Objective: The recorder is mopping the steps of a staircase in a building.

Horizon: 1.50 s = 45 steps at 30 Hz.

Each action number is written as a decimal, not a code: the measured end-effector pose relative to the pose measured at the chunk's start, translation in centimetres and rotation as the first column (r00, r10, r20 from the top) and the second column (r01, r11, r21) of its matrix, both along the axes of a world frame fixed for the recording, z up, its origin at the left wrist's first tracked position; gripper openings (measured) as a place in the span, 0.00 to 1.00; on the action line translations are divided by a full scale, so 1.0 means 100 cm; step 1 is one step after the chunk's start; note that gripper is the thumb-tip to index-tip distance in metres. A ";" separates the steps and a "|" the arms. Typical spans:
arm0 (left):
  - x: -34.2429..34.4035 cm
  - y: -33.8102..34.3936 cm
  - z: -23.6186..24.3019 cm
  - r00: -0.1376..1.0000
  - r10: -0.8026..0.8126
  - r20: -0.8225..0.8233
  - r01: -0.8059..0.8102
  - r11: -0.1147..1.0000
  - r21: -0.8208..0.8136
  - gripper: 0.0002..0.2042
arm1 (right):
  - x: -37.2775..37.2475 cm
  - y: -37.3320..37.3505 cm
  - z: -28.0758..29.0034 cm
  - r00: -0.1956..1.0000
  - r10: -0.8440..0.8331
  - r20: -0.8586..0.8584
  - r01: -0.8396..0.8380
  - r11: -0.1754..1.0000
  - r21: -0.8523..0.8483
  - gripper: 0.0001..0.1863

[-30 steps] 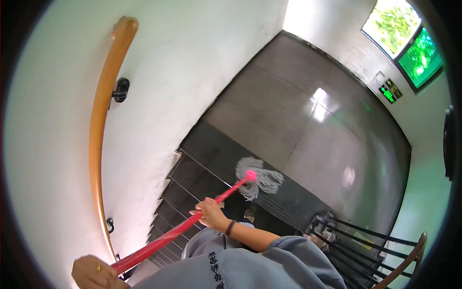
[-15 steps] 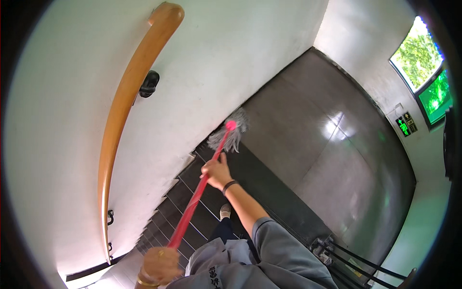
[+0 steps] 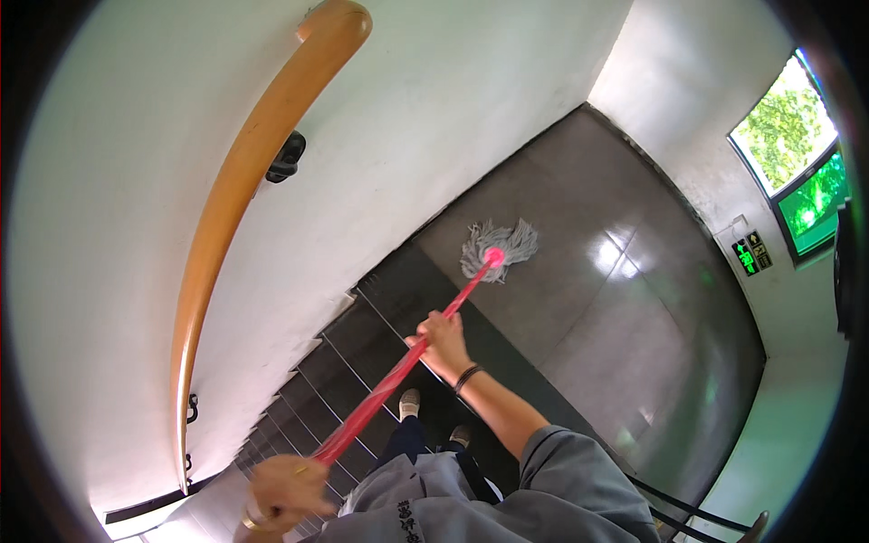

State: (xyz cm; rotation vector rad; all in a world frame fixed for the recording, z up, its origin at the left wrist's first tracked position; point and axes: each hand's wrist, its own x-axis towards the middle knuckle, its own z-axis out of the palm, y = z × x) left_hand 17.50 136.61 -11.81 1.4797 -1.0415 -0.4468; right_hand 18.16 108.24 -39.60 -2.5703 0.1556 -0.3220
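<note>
A string mop (image 3: 376, 398) with a long red pole slants away from me to its grey yarn head (image 3: 516, 244). The head lies spread on the grey landing floor, just past the dark top step. My right hand (image 3: 441, 344), with dark bands at its wrist, is wrapped round the pole about midway along its length. At the near end, at the lower left, my left hand (image 3: 290, 489) is closed on the pole; it wears a ring and a gold bracelet and is slightly blurred.
Dark tiled stairs (image 3: 335, 362) drop away at the left, beside a white wall with a wooden handrail (image 3: 226, 199). A dark railing (image 3: 679, 525) runs along the lower right. Glossy landing tiles (image 3: 588, 299) reach the far wall, which has a window (image 3: 787, 127) and a green lit sign (image 3: 746, 257).
The mop head has swung right, off the wall's foot and onto the landing floor. My right hand moved right with the pole. A second shoe has come into view.
</note>
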 end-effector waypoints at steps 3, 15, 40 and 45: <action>0.007 0.060 0.029 0.896 -0.440 0.058 0.442 0.875 -0.199 0.10 | -0.006 0.066 0.022 0.971 0.094 0.219 -0.132 0.978 0.162 0.13; -0.030 0.023 0.060 0.920 -0.368 0.131 0.389 0.893 -0.224 0.18 | 0.034 0.117 0.041 0.937 0.342 0.075 -0.348 0.933 0.087 0.08; -0.057 0.025 0.067 0.993 0.118 -0.017 -0.116 0.932 -0.344 0.11 | -0.045 0.095 0.041 0.952 0.305 0.022 -0.304 0.936 0.175 0.08; -0.055 0.017 0.017 0.948 0.219 0.230 -0.164 0.958 -0.234 0.13 | -0.005 0.050 0.041 0.937 0.272 -0.218 -0.274 0.961 0.023 0.07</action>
